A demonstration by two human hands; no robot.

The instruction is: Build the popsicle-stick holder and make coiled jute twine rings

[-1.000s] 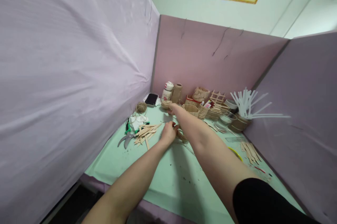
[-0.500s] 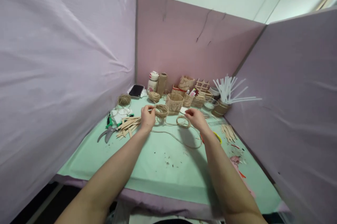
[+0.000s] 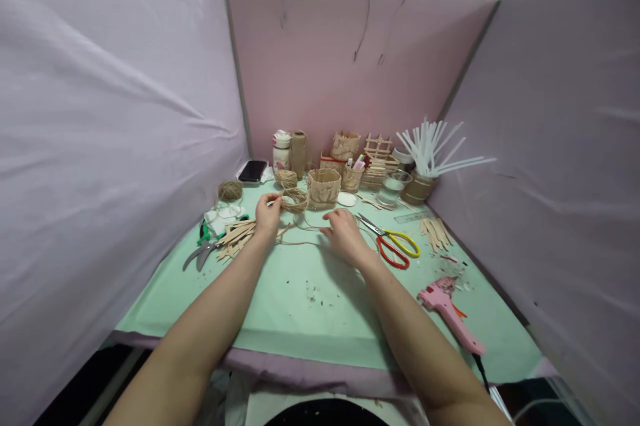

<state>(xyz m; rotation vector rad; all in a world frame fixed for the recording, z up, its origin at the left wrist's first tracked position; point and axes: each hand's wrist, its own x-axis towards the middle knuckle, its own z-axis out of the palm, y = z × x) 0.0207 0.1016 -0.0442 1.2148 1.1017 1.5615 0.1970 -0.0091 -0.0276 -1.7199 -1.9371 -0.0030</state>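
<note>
The left hand (image 3: 268,213) pinched a small coil of jute twine (image 3: 294,199) between thumb and fingers, holding it just above the green table (image 3: 310,319), near a little wooden basket (image 3: 324,187). A loose strand (image 3: 305,229) ran from the coil toward the right hand (image 3: 344,237), which lay on the table with its fingers curled over the strand; whether this grip really pinched the strand I could not tell. The twine looked very light, soft and limp, a little rough, so not slippery. I judged that the coil would lose its shape if held by one loop only; it was better to pinch across all the loops together. Scissors (image 3: 393,244) lay just beside the right hand.
</note>
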